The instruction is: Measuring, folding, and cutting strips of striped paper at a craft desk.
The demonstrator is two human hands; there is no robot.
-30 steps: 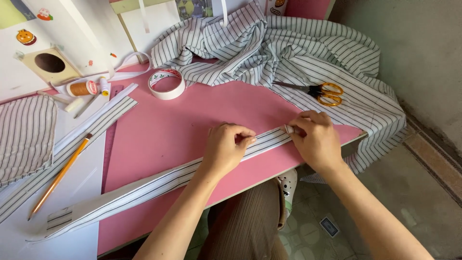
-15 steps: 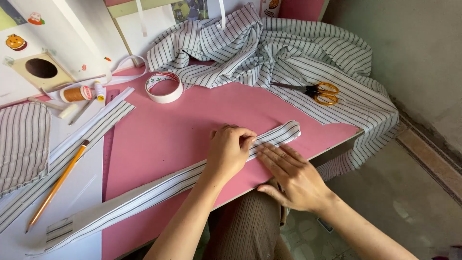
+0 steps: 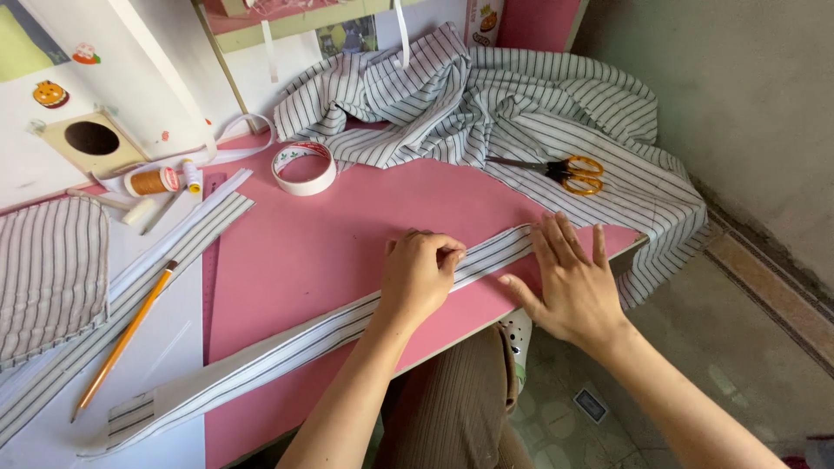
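— Striped strip (image 3: 295, 343) of cloth: lying where?
— Stretched across the pink table (image 3: 330, 234), from lower left of the frame up to centre right, white with thin dark lines, folded flat along its length.

— Left hand (image 3: 419, 276)?
— Curled into a loose fist at frame centre, fingertips pinching the upper edge of the strip and bearing down on it.

— Right hand (image 3: 573, 278)?
— Flat and spread, palm down, fingers fanned apart, pressing the right end of the strip near the table's front edge. Gripping nothing.

— Between the two hands?
— Short stretch of strip, smooth and flat on the table.

— Far end of the strip?
— Lower left, resting on white paper (image 3: 165, 347) just beside the pink surface.

— Around that?
— Orange pencil (image 3: 126, 339) slanting over the paper at left. Second striped band (image 3: 130, 287) running parallel above it. Grey striped piece (image 3: 48, 278) at far left edge.

— Upper part of the frame?
— Heap of striped cloth (image 3: 486, 95) bunched at top centre, spilling over the right edge of the table. Scissors (image 3: 565, 171) with yellow handles lying on it, upper right. Roll of tape (image 3: 304, 168) on the pink surface, upper centre-left, well apart from both hands. Spool of orange thread (image 3: 152, 181) farther left, near a white box (image 3: 87, 87) with a round hole.
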